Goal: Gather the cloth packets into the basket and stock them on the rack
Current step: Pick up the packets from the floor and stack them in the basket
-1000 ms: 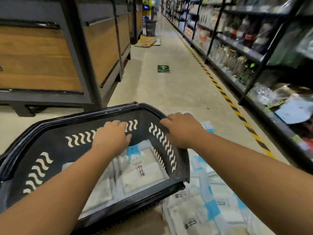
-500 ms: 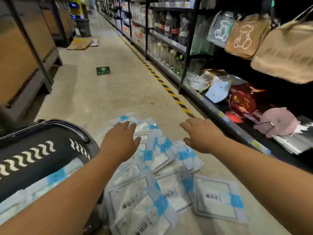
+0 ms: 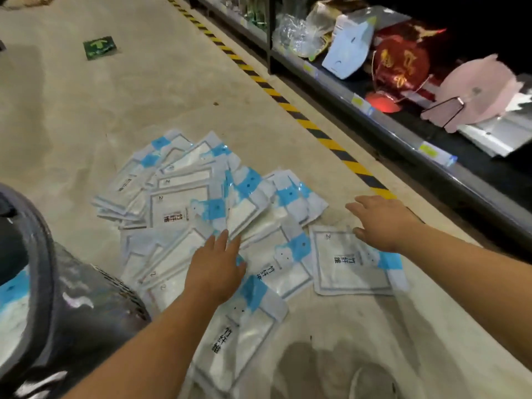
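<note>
- White-and-blue plastic-wrapped cloth packets [image 3: 184, 208] are lying fanned out on the beige concrete floor [image 3: 144, 96], mid-frame.
- The black plastic basket [image 3: 72, 312] is sitting at 8 o'clock, just beside the pile.
- The left hand [image 3: 214, 272] is reaching flat, fingers straight, over the nearest packets.
- The right hand [image 3: 383, 223], fingers spread and gripping nothing, is hovering at 3 o'clock over a separate packet [image 3: 345, 272].
- The dark metal rack [image 3: 403, 139] is running along 2 o'clock.
</note>
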